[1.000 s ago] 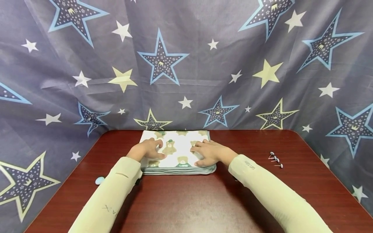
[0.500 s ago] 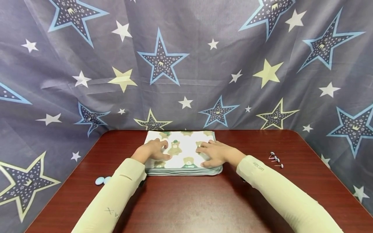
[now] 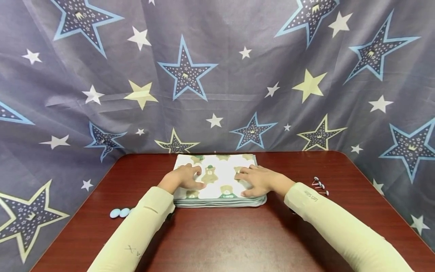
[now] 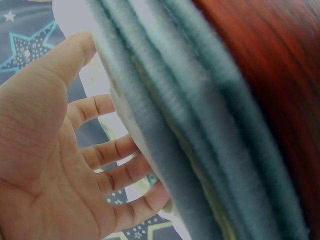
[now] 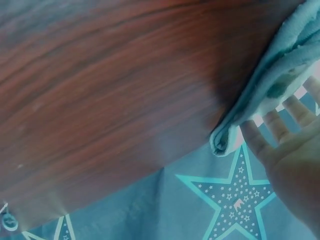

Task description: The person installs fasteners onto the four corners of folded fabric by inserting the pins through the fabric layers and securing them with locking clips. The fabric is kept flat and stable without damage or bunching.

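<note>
A folded blanket [image 3: 221, 172], white with brown bears and blue-green edging, lies flat near the back of the table. My left hand [image 3: 183, 178] rests on its left part with fingers spread and slightly bent. On the right part sits my right hand [image 3: 261, 182], its fingertips touching the top layer. The left wrist view has the thumb and fingertips of the left hand [image 4: 55, 150] against the upper face, beside the stacked edges [image 4: 170, 105]. In the right wrist view, the fingers of the right hand [image 5: 295, 155] reach over the blanket's folded corner [image 5: 265, 100].
Several pins with pale round heads [image 3: 319, 185] lie at the right of the dark red table [image 3: 224, 238]. Pale blue oval pieces [image 3: 119, 213] lie at the left, partly behind the left sleeve. A grey star-printed curtain [image 3: 231, 83] hangs behind the table.
The blanket has slid to the right along the table, both hands moving with it. More of the pale blue oval pieces now shows beside the left sleeve.
</note>
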The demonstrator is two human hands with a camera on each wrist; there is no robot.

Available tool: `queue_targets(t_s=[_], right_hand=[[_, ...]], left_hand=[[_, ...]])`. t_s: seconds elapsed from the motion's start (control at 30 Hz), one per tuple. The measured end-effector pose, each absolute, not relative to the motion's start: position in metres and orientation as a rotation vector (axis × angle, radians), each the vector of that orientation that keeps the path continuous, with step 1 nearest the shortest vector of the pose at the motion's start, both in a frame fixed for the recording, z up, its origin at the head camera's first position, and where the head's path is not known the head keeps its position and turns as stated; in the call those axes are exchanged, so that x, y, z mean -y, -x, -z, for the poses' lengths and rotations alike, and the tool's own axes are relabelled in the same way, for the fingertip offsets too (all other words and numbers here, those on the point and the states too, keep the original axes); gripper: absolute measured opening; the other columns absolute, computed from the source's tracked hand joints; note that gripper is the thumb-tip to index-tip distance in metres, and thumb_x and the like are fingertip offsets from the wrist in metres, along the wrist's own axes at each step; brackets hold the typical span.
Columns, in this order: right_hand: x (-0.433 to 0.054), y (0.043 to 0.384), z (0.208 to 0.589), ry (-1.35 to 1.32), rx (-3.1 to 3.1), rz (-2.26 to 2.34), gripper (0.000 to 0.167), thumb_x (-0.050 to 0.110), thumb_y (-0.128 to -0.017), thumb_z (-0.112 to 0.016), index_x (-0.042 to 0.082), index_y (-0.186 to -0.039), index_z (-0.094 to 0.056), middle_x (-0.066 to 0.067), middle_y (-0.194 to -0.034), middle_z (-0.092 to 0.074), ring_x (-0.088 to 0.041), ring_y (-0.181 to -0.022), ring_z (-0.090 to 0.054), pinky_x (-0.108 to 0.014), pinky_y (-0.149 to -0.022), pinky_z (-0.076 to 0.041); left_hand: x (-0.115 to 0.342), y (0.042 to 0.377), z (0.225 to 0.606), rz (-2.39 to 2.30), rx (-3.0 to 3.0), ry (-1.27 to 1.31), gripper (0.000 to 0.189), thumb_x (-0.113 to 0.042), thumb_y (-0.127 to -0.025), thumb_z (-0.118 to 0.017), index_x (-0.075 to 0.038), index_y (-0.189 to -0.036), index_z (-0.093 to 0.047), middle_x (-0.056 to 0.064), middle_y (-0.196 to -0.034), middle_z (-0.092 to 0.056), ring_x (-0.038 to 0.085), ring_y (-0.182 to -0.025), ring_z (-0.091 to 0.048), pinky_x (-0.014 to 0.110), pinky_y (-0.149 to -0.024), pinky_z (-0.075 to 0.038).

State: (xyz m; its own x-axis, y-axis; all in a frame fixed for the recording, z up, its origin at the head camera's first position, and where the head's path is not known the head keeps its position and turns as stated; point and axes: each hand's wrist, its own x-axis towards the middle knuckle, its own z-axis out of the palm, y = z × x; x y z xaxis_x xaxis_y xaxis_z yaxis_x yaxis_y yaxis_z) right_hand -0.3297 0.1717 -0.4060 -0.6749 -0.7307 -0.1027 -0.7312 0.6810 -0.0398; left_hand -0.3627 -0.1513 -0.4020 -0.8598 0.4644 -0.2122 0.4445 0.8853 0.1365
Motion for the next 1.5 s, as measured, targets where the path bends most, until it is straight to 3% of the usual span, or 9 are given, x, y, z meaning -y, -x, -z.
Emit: queue_targets(t_s=[1.5], right_hand=[[-0.218, 0.316, 0.412, 1.239, -2.804, 0.044, 0.067, 0.052, -0.095, -0.062, 0.018, -0.151, -0.049, -0.011, -0.152, -0.046, -0.034, -0.127, -0.048, -0.059, -0.103, -0.042]], left_hand=[[0.107, 0.346, 0.402, -0.112, -2.807, -0.655, 0.054, -0.060, -0.091, -0.066, -0.020, -0.126, -0.058, 0.018, -0.123, -0.053, 0.043, -0.113, -0.054, 0.056, -0.093, -0.047]])
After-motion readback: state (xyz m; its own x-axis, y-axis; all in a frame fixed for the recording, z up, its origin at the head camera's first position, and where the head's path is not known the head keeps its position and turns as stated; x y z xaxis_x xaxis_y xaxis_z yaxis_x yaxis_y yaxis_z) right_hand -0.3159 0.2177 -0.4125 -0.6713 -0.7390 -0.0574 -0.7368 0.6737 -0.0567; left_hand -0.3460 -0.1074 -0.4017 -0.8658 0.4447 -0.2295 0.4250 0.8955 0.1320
